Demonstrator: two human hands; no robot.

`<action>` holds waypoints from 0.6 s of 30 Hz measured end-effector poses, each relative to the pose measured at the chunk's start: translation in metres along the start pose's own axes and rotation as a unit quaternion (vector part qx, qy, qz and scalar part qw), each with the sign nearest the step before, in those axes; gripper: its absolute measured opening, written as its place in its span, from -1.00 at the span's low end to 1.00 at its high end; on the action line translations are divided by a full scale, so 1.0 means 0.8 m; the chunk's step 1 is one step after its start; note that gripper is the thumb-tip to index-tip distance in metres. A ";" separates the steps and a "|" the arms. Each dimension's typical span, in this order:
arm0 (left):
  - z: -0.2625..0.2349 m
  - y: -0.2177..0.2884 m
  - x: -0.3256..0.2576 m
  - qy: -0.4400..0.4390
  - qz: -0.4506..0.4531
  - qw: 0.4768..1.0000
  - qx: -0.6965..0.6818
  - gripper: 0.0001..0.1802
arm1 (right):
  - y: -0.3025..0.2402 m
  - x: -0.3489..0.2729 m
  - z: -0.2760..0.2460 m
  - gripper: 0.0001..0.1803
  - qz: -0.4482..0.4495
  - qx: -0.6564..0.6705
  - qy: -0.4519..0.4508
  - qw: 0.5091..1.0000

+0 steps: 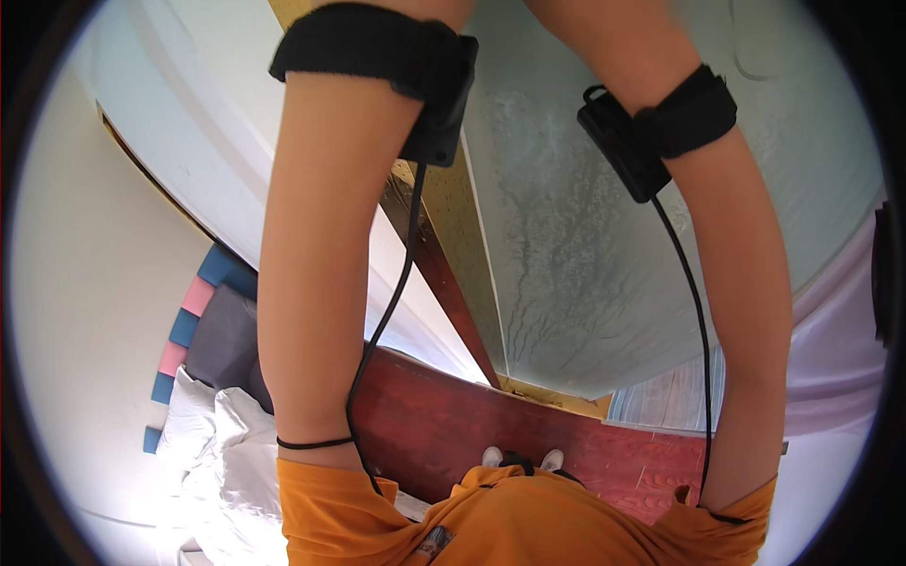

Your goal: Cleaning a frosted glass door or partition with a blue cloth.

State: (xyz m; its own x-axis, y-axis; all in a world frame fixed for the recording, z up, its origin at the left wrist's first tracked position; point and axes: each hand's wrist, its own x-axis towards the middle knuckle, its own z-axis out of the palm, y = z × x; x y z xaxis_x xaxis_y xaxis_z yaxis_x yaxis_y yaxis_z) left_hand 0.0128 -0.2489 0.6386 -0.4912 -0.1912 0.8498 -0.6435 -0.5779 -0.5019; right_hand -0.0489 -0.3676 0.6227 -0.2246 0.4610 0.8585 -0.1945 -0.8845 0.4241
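Observation:
Both my arms reach up past the top edge, so neither hand is in view. My left forearm passes in front of a gold-coloured frame. On its wrist sits a black strap with a small black box. My right forearm crosses a large glass pane marked by wet streaks and droplets. A black strap with a box circles that wrist too. From each box a black cable runs down to my orange sleeves. What the hands hold or touch cannot be seen.
Below lies a red wooden floor, where my shoes show. White bedding and a grey cushion are at the left, beside pink and blue wall padding. A pale purple curtain hangs at the right.

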 end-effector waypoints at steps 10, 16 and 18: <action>-0.021 0.071 -0.074 -0.086 -0.121 0.986 -0.072 -0.83 | -0.044 -0.098 -0.028 -0.67 0.060 0.027 -0.031 0.997; -0.035 0.116 -0.141 -0.172 -0.218 0.952 -0.128 -0.60 | -0.076 -0.169 -0.059 -0.62 0.102 0.030 -0.108 0.988; -0.050 0.136 -0.157 -0.230 -0.244 0.934 -0.126 -0.58 | -0.093 -0.188 -0.078 -0.63 0.123 0.056 -0.145 0.980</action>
State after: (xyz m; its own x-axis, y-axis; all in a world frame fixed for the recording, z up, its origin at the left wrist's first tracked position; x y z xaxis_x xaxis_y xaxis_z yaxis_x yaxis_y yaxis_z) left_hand -0.0195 -0.2560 0.4706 0.1623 -0.3076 0.9376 -0.8710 -0.4912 -0.0103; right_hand -0.0605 -0.3669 0.4440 0.0320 0.2068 0.9779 -0.0592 -0.9763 0.2084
